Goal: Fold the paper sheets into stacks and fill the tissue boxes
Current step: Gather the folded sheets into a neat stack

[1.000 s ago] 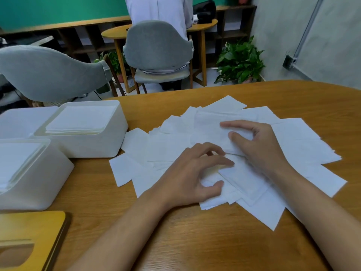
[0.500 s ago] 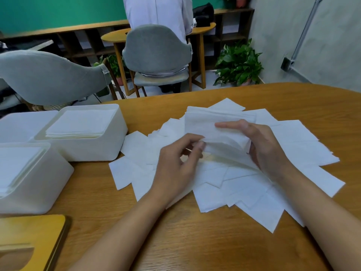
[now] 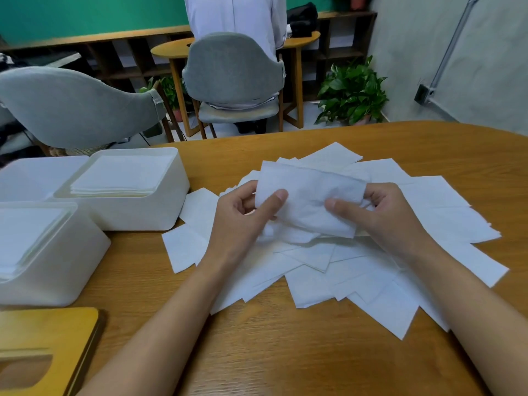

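Head view: Both hands hold one white paper sheet (image 3: 307,200) up above the wooden surface (image 3: 285,352). The left hand (image 3: 243,221) pinches the sheet's left end, with the thumb on the front and the other fingers behind. The right hand (image 3: 383,215) pinches the right end the same way. So each grip is closed tight on the sheet. The sheet is thin and soft. It looks wrinkled and bent over on itself, with its top edge lifted and its bottom edge hanging down near the pile.

Under the hands lies a loose pile of sheets (image 3: 357,270), flat and white (they overlap every which way, with corners sticking out). The pile spreads wide to the right and toward the person.

To the left stands a white tissue box (image 3: 134,208) with no lid on, and a neat stack of folded sheets (image 3: 120,174) sits inside it. The corner of the pile comes just beside this box. A second white tissue box (image 3: 51,267) stands nearer the person at the left edge, also with white sheets in it. A yellow wooden lid (image 3: 43,347) with a slot lies at the bottom left corner.

There is bare wood between the arms and near the person. There is more bare wood past the pile, toward the far curved edge of the surface.

Behind the surface are two grey chairs (image 3: 231,75), and a green plant (image 3: 353,92) stands on the floor.
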Tool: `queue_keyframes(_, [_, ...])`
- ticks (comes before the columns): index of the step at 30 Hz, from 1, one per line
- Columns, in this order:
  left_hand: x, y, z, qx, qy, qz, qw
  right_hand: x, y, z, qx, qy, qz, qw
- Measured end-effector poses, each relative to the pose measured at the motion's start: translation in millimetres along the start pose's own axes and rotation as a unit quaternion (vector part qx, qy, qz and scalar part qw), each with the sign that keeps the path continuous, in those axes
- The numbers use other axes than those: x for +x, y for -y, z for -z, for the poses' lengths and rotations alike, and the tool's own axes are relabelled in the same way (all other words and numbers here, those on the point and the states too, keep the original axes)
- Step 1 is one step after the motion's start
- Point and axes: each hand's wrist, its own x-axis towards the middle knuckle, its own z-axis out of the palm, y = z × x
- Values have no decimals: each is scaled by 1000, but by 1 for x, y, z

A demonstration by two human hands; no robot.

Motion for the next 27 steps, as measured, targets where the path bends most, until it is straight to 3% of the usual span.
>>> queue_keyframes(9, [-6,-2,-6,-21,-24,15,999,0,0,-9,26,1,-1,1000])
queue_keyframes(17, [3,2,1,-174,-100,85,976,4,-1,-8,126,-4,-39,991])
queue_keyframes(24, [-4,-1,-6,-43,-6,60,997,-1,2,-12,134,35,-61,988])
queue_keyframes(27, [-7,-3,-8,-19,3,62,998,-4,4,-14,84,22,-42,995])
